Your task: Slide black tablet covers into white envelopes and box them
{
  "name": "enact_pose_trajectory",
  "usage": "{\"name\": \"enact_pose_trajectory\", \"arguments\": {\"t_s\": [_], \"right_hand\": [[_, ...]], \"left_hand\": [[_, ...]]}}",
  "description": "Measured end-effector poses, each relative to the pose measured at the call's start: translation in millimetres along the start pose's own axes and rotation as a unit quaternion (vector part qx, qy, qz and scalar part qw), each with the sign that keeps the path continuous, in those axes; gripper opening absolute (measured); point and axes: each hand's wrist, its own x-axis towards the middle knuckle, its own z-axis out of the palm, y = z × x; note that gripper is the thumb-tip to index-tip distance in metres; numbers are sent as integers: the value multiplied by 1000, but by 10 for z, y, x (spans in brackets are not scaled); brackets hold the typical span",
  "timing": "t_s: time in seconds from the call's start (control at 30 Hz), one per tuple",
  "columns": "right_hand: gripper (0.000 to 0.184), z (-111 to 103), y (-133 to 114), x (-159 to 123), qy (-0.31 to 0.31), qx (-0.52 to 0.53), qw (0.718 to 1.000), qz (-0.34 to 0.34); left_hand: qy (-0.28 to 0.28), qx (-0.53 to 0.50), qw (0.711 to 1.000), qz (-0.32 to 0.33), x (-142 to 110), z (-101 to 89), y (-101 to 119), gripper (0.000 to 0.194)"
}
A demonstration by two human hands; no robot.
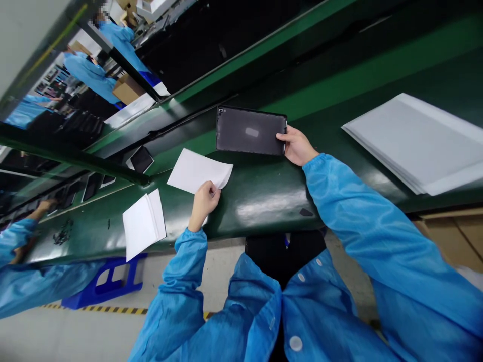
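Note:
My right hand [298, 145] grips the right end of a dark tablet back cover [241, 128], thumb on its face and fingers behind. A pale oblong patch shows near the middle of the cover, and a small camera opening sits in its upper left corner. With closed fingertips, my left hand [206, 201] pinches the near right corner of a white paper sheet [196, 170], whose right edge curls up. Left of that hand, a small stack of white sheets [140, 224] lies at the front edge of the green bench [264, 193].
A stack of large translucent sheets [415, 146] lies at the right. A small dark piece [306, 212] rests near the front edge. Devices [141, 160] line the bench at left, where a co-worker's arm [22, 236] reaches in. A blue stool [109, 284] stands below.

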Motion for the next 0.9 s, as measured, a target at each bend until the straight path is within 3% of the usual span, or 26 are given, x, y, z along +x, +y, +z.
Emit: {"name": "enact_pose_trajectory", "arguments": {"t_s": [0.2,0.33,0.43,0.57,0.63,0.77,0.9], "right_hand": [[48,-18,40,13,3,-13,1000,1],[47,-15,52,14,3,-20,1000,4],[46,-11,71,17,-3,-11,1000,4],[46,-25,107,29,-9,-20,1000,13],[45,-45,122,39,-4,-35,999,15],[42,-90,151,64,5,-66,998,11],[40,-103,184,84,14,-65,998,9]], "left_hand": [[-74,50,996,2,145,-97,52,35],[-88,22,996,-20,212,-142,100,25],[-79,-44,995,-51,266,-161,138,18],[-19,-107,988,-110,364,-161,203,14],[-14,-155,978,-139,408,-152,235,13],[-79,-273,935,-215,457,-139,274,7],[-108,-343,907,-221,480,-131,265,8]]}}
